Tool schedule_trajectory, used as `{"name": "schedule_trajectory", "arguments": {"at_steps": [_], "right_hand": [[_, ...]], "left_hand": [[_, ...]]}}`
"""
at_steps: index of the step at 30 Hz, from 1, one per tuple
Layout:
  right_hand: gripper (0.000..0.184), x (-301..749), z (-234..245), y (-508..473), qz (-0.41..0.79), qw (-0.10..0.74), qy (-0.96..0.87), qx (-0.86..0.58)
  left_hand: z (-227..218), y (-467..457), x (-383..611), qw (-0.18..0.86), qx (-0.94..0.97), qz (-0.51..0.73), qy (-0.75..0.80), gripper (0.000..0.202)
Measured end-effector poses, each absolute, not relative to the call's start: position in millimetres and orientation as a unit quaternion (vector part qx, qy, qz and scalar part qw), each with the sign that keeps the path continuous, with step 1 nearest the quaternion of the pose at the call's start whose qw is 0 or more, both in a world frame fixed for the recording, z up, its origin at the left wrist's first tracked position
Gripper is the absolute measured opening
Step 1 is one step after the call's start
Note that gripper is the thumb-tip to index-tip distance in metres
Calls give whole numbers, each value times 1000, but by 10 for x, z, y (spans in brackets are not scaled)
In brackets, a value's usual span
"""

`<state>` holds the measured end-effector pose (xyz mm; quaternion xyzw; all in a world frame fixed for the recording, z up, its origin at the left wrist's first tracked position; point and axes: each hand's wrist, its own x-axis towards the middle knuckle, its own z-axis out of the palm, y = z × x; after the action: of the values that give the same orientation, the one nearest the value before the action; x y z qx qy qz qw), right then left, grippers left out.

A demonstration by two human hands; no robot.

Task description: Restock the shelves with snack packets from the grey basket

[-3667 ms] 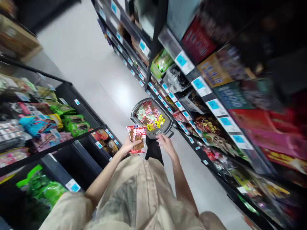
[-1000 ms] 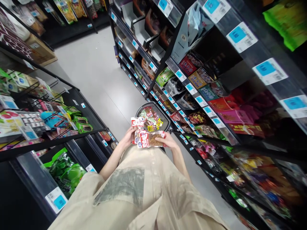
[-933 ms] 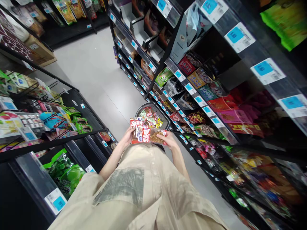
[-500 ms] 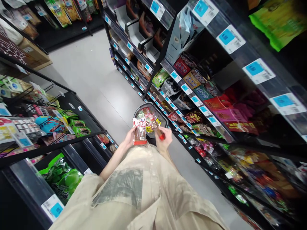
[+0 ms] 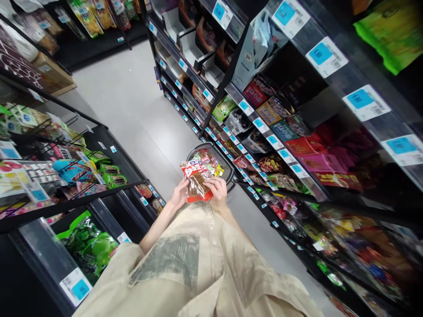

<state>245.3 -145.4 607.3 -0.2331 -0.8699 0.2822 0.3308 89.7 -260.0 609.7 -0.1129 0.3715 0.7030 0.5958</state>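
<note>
I stand in a shop aisle and hold red-and-white snack packets (image 5: 195, 181) in front of my beige shirt. My left hand (image 5: 180, 195) grips their left edge, fingers closed on them. My right hand (image 5: 216, 192) is closed on their right side. Just beyond my hands, on the grey floor, sits a dark shopping basket (image 5: 228, 169) filled with several colourful snack packets.
Tall dark shelving (image 5: 274, 110) full of packaged snacks with blue price tags runs along my right. A lower rack (image 5: 82, 167) with sweets and green bags stands at my left. The grey floor (image 5: 125, 101) stretches ahead between them. A cardboard box (image 5: 49, 72) sits far left.
Earlier my left hand held one packet alone; my right hand brought a second packet over, and now both hands hold the packets together, stacked above the basket.
</note>
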Motion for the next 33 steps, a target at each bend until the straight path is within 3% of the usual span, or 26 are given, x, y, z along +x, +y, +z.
{"name": "schedule_trajectory", "arguments": {"at_steps": [6,10,13,17,20,25,28,30,33], "right_hand": [[11,2446,6095,-1454,313,373,-833,-263],[22,2425,6186,-1457,327,469,-687,-447],[33,2424,6251,-1408,432,434,-555,-563],[45,2408,6253,-1403,636,370,-373,-565],[51,2360,6231,-1494,733,335,-264,-530],[53,2311,6242,-1583,790,308,-199,-491],[51,2339,6257,-1546,796,311,-186,-485],[50,2366,6255,-1532,799,319,-178,-478],[50,2382,6240,-1566,806,323,-167,-467]], "left_hand": [[5961,-2568,895,570,-63,692,438,68],[5863,-2560,764,494,112,674,538,42],[5857,-2575,601,377,337,608,611,11],[5942,-2570,440,241,549,546,585,19],[6028,-2543,408,197,632,496,562,14],[6119,-2508,474,165,640,467,587,33],[6154,-2506,553,170,607,500,594,28],[6180,-2501,629,210,557,546,590,18],[6220,-2457,772,308,392,658,565,21]]}}
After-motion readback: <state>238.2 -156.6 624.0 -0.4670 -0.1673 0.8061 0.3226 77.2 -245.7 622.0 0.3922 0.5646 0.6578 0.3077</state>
